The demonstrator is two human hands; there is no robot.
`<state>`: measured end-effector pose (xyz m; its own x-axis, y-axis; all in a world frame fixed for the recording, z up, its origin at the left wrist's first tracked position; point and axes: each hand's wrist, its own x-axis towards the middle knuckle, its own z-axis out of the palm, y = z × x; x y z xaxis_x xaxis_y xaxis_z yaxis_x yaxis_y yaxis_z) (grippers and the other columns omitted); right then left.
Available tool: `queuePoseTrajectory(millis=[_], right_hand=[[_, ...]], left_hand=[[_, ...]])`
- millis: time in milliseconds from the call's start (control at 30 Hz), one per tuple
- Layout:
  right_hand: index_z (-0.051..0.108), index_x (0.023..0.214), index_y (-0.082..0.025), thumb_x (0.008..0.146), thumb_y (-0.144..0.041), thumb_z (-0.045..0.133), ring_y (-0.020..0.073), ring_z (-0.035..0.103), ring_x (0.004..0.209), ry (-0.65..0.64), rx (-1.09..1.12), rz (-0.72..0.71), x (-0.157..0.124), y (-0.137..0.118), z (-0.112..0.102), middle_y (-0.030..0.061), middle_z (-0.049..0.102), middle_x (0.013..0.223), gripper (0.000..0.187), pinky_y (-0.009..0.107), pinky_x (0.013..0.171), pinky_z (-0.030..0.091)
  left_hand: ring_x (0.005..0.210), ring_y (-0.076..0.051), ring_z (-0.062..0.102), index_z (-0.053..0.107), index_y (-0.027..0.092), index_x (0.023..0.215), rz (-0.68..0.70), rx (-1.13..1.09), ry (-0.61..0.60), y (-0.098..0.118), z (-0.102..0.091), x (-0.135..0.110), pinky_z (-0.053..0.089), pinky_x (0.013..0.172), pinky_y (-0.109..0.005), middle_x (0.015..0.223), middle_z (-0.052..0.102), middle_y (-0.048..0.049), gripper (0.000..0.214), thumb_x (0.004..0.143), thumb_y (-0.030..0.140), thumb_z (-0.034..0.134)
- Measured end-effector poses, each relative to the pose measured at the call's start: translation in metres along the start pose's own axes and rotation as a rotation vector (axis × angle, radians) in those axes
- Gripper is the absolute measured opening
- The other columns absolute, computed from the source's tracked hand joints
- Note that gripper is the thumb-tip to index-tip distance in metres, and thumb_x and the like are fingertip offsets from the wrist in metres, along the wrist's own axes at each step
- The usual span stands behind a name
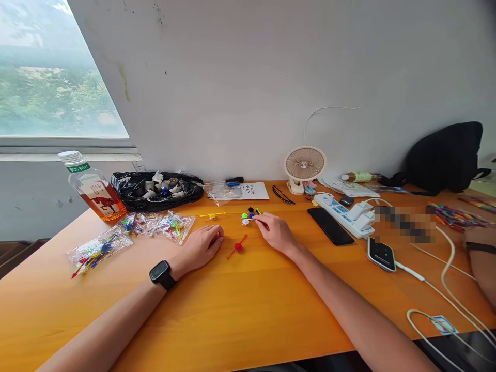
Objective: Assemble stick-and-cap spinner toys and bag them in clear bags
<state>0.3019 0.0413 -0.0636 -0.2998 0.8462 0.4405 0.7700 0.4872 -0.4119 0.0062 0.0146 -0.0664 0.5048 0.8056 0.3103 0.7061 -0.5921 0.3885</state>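
My right hand [276, 231] rests on the orange table [248, 305], its fingertips pinched on a small cluster of green, blue and white plastic toy pieces [248, 216]. My left hand [203, 246], with a black watch on the wrist, lies on the table with its fingers curled loosely; nothing shows in it. A red spinner on a stick [237, 247] lies between the two hands. A yellow spinner on a stick [212, 215] lies just beyond my left hand.
Clear bags of coloured toy parts [101, 249] and a tea bottle [93, 187] sit at the left, a black bag of spools [157, 189] behind. A phone [330, 225], power strip [343, 214], small fan [304, 168], cables and a black backpack [445, 156] fill the right. Another person's arm [482, 261] shows at the right edge.
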Motion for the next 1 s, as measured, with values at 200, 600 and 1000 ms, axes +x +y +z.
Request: queuePoseTrajectory(millis=[200, 600, 1000], right_hand=[[0.078, 0.115, -0.022, 0.105, -0.022, 0.055, 0.0204, 0.07, 0.087, 0.022, -0.003, 0.016, 0.0, -0.001, -0.002, 0.0069, 0.076, 0.103, 0.025, 0.028, 0.076, 0.047], [0.079, 0.094, -0.019, 0.097, -0.02, 0.058, 0.0174, 0.061, 0.074, -0.007, -0.043, 0.087, 0.003, -0.007, -0.014, 0.005, 0.072, 0.088, 0.021, 0.028, 0.068, 0.037], [0.079, 0.079, -0.018, 0.086, -0.012, 0.062, 0.0136, 0.058, 0.066, -0.312, 0.207, -0.046, 0.0, -0.016, -0.02, 0.001, 0.074, 0.074, 0.02, 0.026, 0.064, 0.037]], left_hand=[[0.084, -0.023, 0.064, 0.056, 0.023, 0.099, 0.004, 0.001, 0.001, 0.0, 0.001, 0.001, 0.043, 0.073, -0.033, 0.09, 0.068, -0.0038, 0.011, 0.105, 0.028, 0.048], [0.083, -0.023, 0.064, 0.057, 0.024, 0.098, 0.006, -0.009, 0.014, 0.0, 0.0, 0.0, 0.043, 0.071, -0.033, 0.089, 0.069, -0.004, 0.011, 0.104, 0.027, 0.048], [0.094, -0.024, 0.068, 0.059, 0.024, 0.106, 0.002, -0.036, 0.016, -0.001, 0.002, -0.001, 0.049, 0.083, -0.036, 0.1, 0.072, -0.0057, 0.025, 0.112, 0.036, 0.038]])
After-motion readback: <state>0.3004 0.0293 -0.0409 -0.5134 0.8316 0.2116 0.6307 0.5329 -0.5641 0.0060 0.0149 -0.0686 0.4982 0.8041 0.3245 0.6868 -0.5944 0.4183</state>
